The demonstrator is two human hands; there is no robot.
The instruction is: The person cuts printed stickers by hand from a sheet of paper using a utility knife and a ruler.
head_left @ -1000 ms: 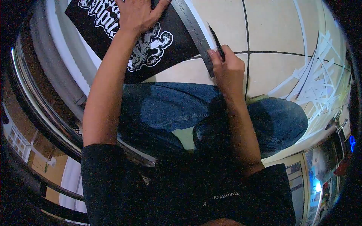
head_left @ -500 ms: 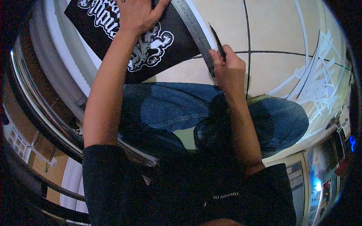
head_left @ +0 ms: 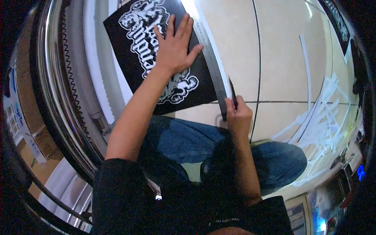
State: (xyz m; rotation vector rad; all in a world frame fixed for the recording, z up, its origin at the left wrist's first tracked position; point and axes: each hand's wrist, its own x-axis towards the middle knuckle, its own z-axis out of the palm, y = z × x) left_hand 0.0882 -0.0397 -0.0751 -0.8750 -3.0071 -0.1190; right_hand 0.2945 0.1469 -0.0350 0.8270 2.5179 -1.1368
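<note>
A black sheet printed with white lettering and ornate figures [head_left: 139,49] lies on the tiled floor. Flat on it, fingers spread, rests my left hand [head_left: 174,51]. A long metal ruler [head_left: 211,64] runs along the sheet's right edge, with a white strip beside it. My right hand [head_left: 239,115] is closed round a slim black cutter [head_left: 234,94], its pointed tip up and away from me. That hand is beside the ruler's near end.
A heap of thin white strips [head_left: 327,117] lies on the floor at the right. Another black printed sheet [head_left: 338,25] is at the upper right. Rolls and a shiny metal bar [head_left: 51,58] stand along the left.
The view has shifted, so the sheet, ruler and both hands appear lower in it. The second printed sheet has come into view. My right hand still holds the cutter.
</note>
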